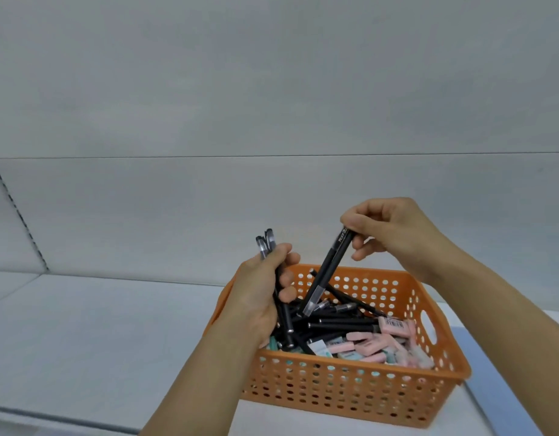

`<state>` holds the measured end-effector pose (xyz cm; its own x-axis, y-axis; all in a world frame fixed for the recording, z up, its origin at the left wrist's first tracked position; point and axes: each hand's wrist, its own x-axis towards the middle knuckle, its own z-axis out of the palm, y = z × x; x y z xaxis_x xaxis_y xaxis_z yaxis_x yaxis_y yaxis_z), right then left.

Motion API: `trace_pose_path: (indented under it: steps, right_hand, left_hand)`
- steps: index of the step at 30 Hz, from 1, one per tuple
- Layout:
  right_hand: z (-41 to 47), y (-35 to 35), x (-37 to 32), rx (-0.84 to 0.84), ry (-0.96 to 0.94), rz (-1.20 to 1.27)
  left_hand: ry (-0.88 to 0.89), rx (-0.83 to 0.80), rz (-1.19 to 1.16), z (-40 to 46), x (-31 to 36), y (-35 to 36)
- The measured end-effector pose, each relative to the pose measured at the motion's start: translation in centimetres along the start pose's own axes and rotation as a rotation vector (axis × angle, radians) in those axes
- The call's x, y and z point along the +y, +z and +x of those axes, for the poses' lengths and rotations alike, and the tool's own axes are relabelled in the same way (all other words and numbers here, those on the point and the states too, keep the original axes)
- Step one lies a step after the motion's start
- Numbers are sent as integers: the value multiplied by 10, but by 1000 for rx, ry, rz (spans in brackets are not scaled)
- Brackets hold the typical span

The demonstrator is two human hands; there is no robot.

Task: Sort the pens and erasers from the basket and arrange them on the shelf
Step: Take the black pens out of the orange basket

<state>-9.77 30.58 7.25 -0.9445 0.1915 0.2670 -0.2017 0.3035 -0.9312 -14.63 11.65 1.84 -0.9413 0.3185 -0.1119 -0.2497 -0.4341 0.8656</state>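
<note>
Pale grey shelf [98,335] carries orange perforated basket [350,388], set toward right front edge

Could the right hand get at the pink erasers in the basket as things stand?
Probably not at once: the right hand already pinches a pen. The pink erasers lie uncovered at the near right of the basket, so the way looks free otherwise.
</note>
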Motion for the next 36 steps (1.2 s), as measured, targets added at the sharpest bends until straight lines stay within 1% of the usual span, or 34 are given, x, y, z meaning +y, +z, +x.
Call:
trace_pose_path:
  steps: [2, 6, 8, 9, 11, 13, 14, 15, 16, 18, 20, 21, 23, 25, 26, 28, 29, 30, 32, 34, 35, 36]
  right_hand:
    - [2, 3, -7, -27, -28, -27]
    - [7, 16, -17, -115, -59, -47]
    - [7, 23, -19, -77, -82, -40]
    - [7, 24, -19, -13, -99, -29]
    - [4, 21, -19, 199, -166, -25]
    - [-1, 17, -21, 408, -297, -31]
    - [-4, 17, -22, 465, -367, -15]
    - [-7, 20, -22, 480, -420, -3]
    - [-11, 25, -22, 460, -454, -15]
    - [-22, 41, -16, 339, -452, -112]
    - [-33, 57, -7, 181, -405, -207]
    - [-37, 61, -3, 134, -389, -237]
    - [-38, 65, 4, 145, -356, -250]
    - [-36, 66, 6, 187, -315, -227]
    - [-35, 67, 6, 163, -294, -213]
    - [-31, 69, 7, 16, -237, -198]
    - [-27, 66, 9, -59, -194, -232]
    - [-23, 61, 13, -114, -145, -323]
    - [-16, 45, 22, -252, -57, -674]
    - [-16, 40, 33, -463, 0, -1000]
    - [-17, 42, 39, -538, -7, -1093]
    - [-19, 46, 44, -575, -43, -1164]
  left_hand:
    - [76, -23, 140, 2, 4, -1]
    - [79, -236, 409, -4, 10, 3]
    - [85, -239, 445, -6, 11, 4]
    - [93, -199, 428, -6, 12, 4]
    - [89, -46, 326, -4, 15, -1]
    - [27, 88, 117, -1, 17, -10]
    - [-18, 112, -15, -1, 17, -12]
    - [-66, 106, -139, -3, 17, -11]
    - [-109, 79, -235, -4, 16, -9]
    - [-154, 12, -362, -6, 15, -3]
    - [-135, -6, -484, -6, 16, 0]
    - [-118, -1, -557, -6, 18, -1]
    - [-98, 8, -677, -7, 21, -7]
    - [-116, -7, -700, -10, 21, -11]
    - [-129, -13, -669, -11, 19, -11]
    - [-113, 5, -612, -12, 17, -11]
    - [-90, 34, -600, -11, 18, -11]
    - [-71, 72, -594, -10, 19, -13]
    - [-53, 129, -584, -8, 20, -20]
    - [-56, 130, -573, -7, 19, -26]
    - [-66, 121, -569, -7, 17, -27]
    - [-79, 113, -566, -7, 16, -26]
